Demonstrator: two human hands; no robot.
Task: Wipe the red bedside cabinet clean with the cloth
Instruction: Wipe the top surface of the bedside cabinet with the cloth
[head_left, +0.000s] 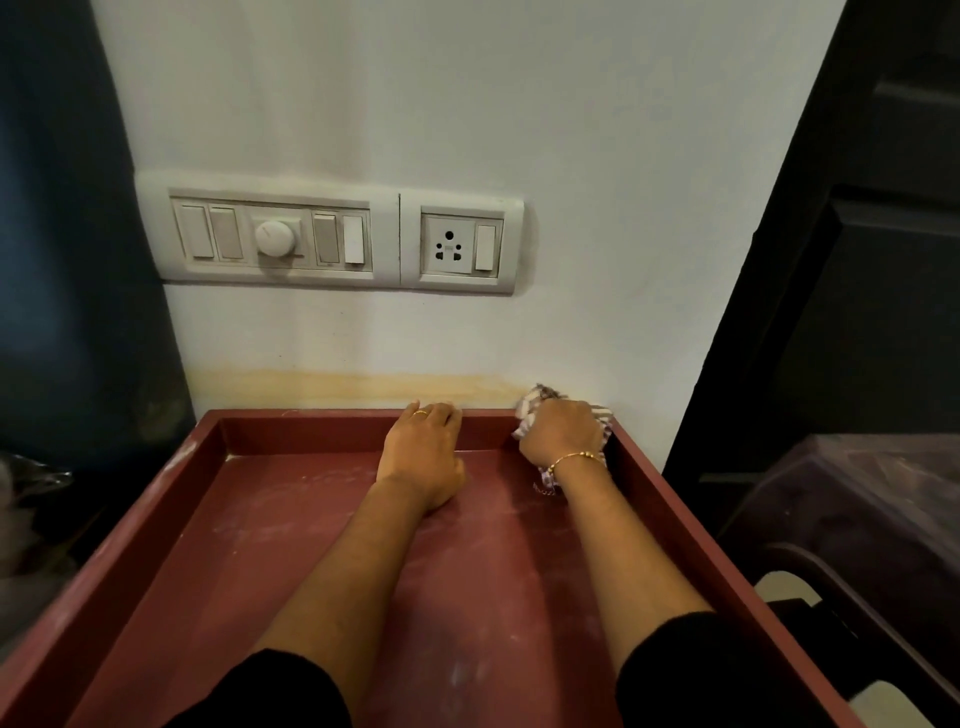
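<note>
The red bedside cabinet (156, 545) has a recessed, tray-like top with a raised rim, and pale dust streaks lie across its surface. My right hand (561, 434) is closed on a bunched white-and-purple patterned cloth (532, 402), pressed into the far right corner of the rim against the wall. My left hand (423, 447) rests on the far rim near the middle, its fingers curled over the back edge and its heel on the tray floor.
A white wall with a switch panel (272, 239) and a socket plate (462, 247) rises behind the cabinet. A dark door frame (779, 260) and a purple plastic chair (857, 499) stand at the right. A dark curtain (67, 260) hangs at the left.
</note>
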